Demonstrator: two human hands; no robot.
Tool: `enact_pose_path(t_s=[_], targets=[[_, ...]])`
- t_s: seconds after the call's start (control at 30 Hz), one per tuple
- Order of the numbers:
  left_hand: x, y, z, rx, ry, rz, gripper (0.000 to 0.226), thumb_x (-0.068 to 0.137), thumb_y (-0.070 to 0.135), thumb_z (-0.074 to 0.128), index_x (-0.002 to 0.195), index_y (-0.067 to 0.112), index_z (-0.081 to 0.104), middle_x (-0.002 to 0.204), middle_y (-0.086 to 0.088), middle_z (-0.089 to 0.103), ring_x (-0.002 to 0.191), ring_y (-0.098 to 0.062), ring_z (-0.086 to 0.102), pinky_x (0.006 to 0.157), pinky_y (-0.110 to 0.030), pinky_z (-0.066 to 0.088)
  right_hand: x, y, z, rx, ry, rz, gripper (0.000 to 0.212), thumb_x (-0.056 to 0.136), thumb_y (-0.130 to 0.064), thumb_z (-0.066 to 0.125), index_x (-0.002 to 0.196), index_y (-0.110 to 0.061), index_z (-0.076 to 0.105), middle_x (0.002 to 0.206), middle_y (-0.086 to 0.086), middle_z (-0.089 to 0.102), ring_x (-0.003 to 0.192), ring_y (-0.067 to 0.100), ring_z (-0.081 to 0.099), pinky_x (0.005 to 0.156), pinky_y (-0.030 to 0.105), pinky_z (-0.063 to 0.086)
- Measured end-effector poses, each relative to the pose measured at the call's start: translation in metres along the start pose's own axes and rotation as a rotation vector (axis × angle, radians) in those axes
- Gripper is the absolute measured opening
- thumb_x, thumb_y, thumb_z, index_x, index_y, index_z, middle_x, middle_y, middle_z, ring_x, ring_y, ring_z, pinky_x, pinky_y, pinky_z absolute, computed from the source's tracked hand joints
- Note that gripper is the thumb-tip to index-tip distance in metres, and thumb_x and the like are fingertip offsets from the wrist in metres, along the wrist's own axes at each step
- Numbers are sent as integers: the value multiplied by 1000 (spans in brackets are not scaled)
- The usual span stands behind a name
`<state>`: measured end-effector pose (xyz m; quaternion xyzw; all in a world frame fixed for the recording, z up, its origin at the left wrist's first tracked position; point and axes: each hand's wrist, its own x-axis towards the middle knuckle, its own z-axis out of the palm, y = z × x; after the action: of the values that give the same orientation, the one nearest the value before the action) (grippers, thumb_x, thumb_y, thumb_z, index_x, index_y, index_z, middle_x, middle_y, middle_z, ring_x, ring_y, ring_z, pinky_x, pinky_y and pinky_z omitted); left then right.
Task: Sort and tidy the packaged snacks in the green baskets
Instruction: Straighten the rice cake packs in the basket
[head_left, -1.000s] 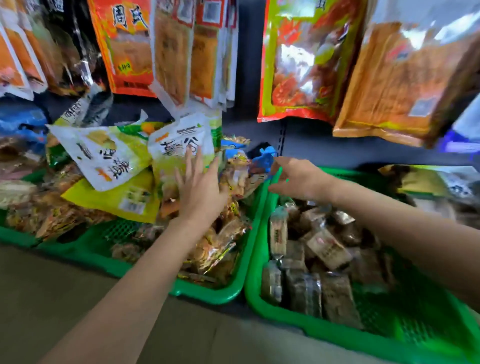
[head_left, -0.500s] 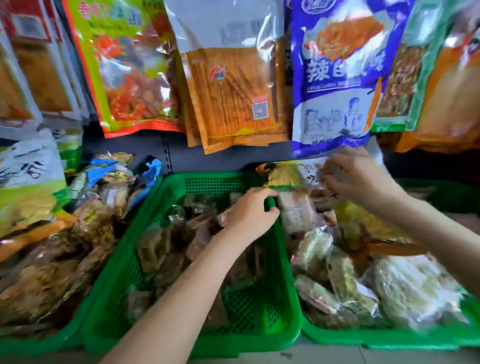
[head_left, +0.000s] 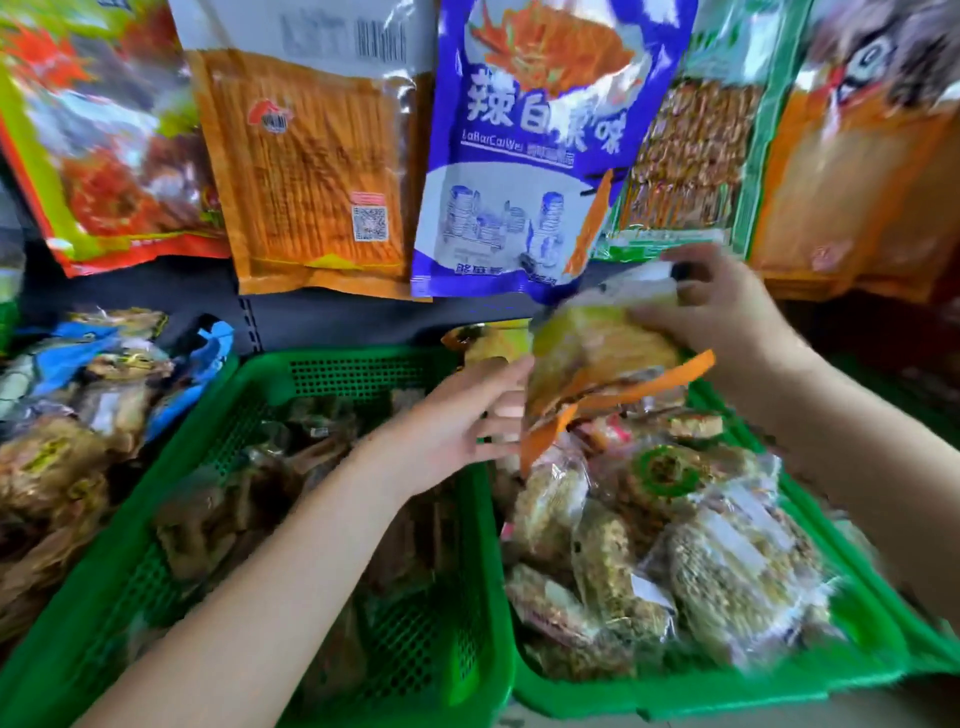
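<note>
Head view: the right hand (head_left: 727, 322) has its fingers curled over the top edge of a yellow snack bag (head_left: 597, 348) with orange trim, holding it tilted above the back of the right green basket (head_left: 753, 680). The left hand (head_left: 462, 421) reaches across the rim between the baskets, fingers fairly straight and close together, their tips at the bag's lower left edge; whether they touch it or are just beside it cannot be told through the blur. Below the bag, the right basket is heaped with clear packs of grain bars (head_left: 727, 566), lying at mixed angles rather than in rows. The middle green basket (head_left: 415, 639) holds dark wrapped pieces (head_left: 208, 525) toward its left and back, with bare mesh showing at the front right. Further left, a pile of brown and blue packets (head_left: 93, 395) spills loosely. Large bags (head_left: 524, 145) hang above on the rack.

Judging from this, the sorting is partway at most: the yellow bag looks unlike the bars beneath it and probably belongs elsewhere, and all three heaps remain untidy
</note>
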<state>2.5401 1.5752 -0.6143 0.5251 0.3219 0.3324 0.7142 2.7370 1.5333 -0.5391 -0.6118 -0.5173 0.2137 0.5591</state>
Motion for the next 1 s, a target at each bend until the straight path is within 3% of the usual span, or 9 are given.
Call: enact_pose_path(t_s=[0.1, 0.17, 0.23, 0.37, 0.43, 0.53, 0.63, 0.83, 1.0], targets=[[-2, 8, -25, -56, 187, 2, 45, 67, 23, 72, 111, 18, 62, 90, -4, 72, 70, -16, 67, 67, -28, 56, -10, 14, 40, -54, -225, 110, 52, 79, -2, 69, 124, -11, 43, 96, 12, 59, 63, 16, 56, 47, 20, 50], [-10, 11, -54, 12, 370, -29, 43, 75, 15, 72, 116, 19, 60, 85, -6, 72, 64, -16, 66, 61, -26, 55, 3, 30, 60, -197, -217, 76, 45, 83, -12, 67, 123, -9, 45, 108, 14, 61, 71, 22, 60, 67, 31, 54], [-21, 9, -90, 139, 595, -30, 41, 78, 18, 72, 115, 24, 57, 86, -5, 70, 68, -18, 66, 57, -25, 56, 25, 44, 72, -578, -232, -54, 50, 85, -22, 64, 128, -6, 44, 124, 14, 56, 103, 29, 59, 91, 37, 45], [-31, -8, -137, 222, 933, 6, 65, 81, 26, 70, 137, 22, 37, 126, -1, 52, 114, -27, 54, 100, -43, 44, 54, 77, 99, -1168, -552, -92, 89, 80, -39, 68, 149, -23, 13, 158, 0, 7, 144, 35, 7, 113, 51, 15], [-27, -26, -145, 215, 931, 16, 67, 81, 27, 70, 138, 22, 36, 130, -6, 52, 115, -29, 54, 101, -47, 43, 58, 88, 112, -1138, -556, -75, 83, 81, -39, 67, 147, -27, 18, 155, 0, 18, 141, 35, 18, 110, 55, 22], [-19, -44, -148, 196, 917, 13, 61, 81, 20, 70, 135, 19, 42, 129, -13, 55, 113, -32, 56, 98, -48, 46, 54, 85, 117, -1201, -301, -202, 36, 92, -20, 50, 128, -12, 49, 127, 14, 55, 116, 31, 54, 92, 40, 45], [-14, -46, -153, 225, 1027, 41, 60, 83, 14, 68, 137, 14, 41, 135, -13, 49, 120, -31, 50, 103, -42, 41, 38, 69, 117, -1357, -193, -343, 29, 89, -1, 42, 112, -6, 59, 115, 15, 62, 108, 30, 60, 84, 34, 47], [-10, -47, -165, 396, 1154, -1, 58, 84, 15, 68, 136, 8, 42, 136, -23, 44, 124, -37, 44, 104, -39, 37, -9, 12, 149, -1321, -326, -656, 33, 87, 0, 44, 116, -7, 58, 113, 14, 63, 105, 33, 60, 80, 37, 47], [-21, -24, -156, 629, 1231, -1, 43, 87, 6, 52, 130, 4, 50, 132, -28, 44, 123, -43, 42, 106, -43, 34, -16, 7, 194, -1135, -673, -498, 35, 87, 1, 48, 121, -3, 54, 120, 19, 59, 113, 36, 56, 89, 39, 45]])
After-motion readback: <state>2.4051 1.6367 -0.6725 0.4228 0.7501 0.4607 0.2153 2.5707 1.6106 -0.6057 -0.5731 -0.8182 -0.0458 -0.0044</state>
